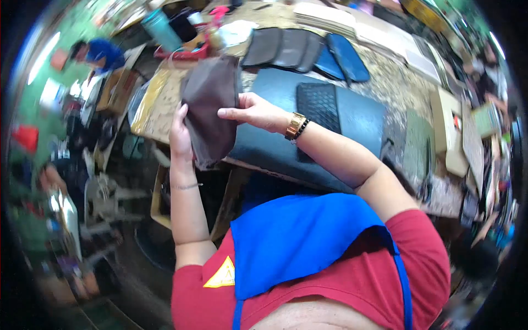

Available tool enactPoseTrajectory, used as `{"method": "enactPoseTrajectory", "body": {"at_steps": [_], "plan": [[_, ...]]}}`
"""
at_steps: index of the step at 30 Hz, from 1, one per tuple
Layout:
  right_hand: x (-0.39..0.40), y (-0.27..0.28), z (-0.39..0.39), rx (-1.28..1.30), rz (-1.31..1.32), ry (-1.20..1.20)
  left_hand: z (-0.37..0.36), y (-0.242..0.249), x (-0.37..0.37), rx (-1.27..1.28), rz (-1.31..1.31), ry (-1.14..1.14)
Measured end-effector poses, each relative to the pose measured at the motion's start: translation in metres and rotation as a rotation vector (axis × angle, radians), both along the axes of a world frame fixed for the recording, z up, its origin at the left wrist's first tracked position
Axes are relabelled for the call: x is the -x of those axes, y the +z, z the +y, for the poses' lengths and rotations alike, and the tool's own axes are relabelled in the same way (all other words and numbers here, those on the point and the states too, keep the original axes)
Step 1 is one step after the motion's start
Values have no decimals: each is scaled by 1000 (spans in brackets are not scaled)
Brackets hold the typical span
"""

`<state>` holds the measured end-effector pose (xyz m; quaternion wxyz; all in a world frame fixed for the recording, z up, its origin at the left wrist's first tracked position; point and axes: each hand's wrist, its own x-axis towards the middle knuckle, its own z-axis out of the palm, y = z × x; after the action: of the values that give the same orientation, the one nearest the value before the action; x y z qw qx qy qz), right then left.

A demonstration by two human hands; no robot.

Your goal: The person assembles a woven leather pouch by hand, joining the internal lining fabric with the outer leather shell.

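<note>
I hold a dark brown leather piece (212, 104) up over the left end of the worktable, its face creased and bulging a little. My left hand (180, 132) grips its left edge, the fingers partly hidden behind it. On the right side, my right hand (254, 113) pinches the edge with the thumb on top. Just right of the piece lies a dark, smooth mat (360, 124) with a black textured panel (318, 104) on it. Behind the mat, several dark brown leather pieces (278, 49) overlap in a row, beside blue leather pieces (347, 58).
A red tray (184, 53) with a teal tumbler (161, 29) stands at the back left. Stacks of pale sheets (379, 30) line the far edge. At right is a cardboard box (444, 124). A person in blue (104, 54) sits further left.
</note>
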<state>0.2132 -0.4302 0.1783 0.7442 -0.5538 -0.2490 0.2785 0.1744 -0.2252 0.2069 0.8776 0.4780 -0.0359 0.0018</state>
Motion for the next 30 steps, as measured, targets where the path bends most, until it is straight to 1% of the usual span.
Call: {"method": "enactPoseTrajectory", "body": {"at_steps": [1, 2, 3, 4, 6, 7, 8, 9, 10, 12, 13, 16, 18, 19, 21, 23, 24, 26, 27, 28, 29, 30], "plan": [[-4, -18, -11, 117, -29, -110, -4, -7, -4, -93, 14, 19], [23, 17, -35, 87, -74, -194, -8, -13, -7, -180, 19, 45], [34, 26, -56, 228, -206, -338, -31, -10, -4, -332, -72, 176], [42, 29, -74, 381, -339, -467, -49, -5, 2, -508, -80, 297], [54, 21, -103, 273, -410, -660, -80, -8, 9, -807, -482, 338], [66, 36, -120, 411, -428, -710, -103, 14, 25, -942, -571, 242], [79, 53, -133, 502, -384, -702, -123, 27, 30, -992, -657, 134], [85, 54, -142, 506, -470, -742, -144, 35, 34, -986, -753, 81], [90, 55, -150, 511, -560, -781, -162, 39, 34, -974, -791, 37], [94, 52, -163, 532, -679, -861, -189, 48, 33, -1047, -889, 35], [97, 51, -169, 540, -738, -902, -199, 50, 35, -1043, -823, 2], [109, 57, -188, 730, -950, -954, -221, 55, 38, -1025, -667, -112], [115, 60, -198, 627, -982, -909, -229, 55, 39, -994, -614, -196], [118, 61, -202, 574, -997, -887, -231, 55, 39, -920, -544, -274], [125, 63, -216, 546, -861, -803, -232, 53, 34, -776, -404, -421], [132, 61, -230, 497, -706, -760, -233, 55, 27, -726, -371, -450], [133, 56, -230, 369, -666, -872, -233, 57, 25, -702, -352, -465], [135, 37, -229, 107, -578, -1081, -236, 68, 20, -828, -334, -429], [137, 33, -231, 130, -568, -1150, -239, 70, 17, -849, -356, -399], [141, 32, -237, 234, -726, -1155, -241, 71, 14, -866, -378, -368], [146, 33, -245, 342, -883, -1154, -242, 68, 7, -941, -460, -304], [151, 33, -251, 456, -1038, -1144, -247, 72, 8, -992, -505, -290]]}}
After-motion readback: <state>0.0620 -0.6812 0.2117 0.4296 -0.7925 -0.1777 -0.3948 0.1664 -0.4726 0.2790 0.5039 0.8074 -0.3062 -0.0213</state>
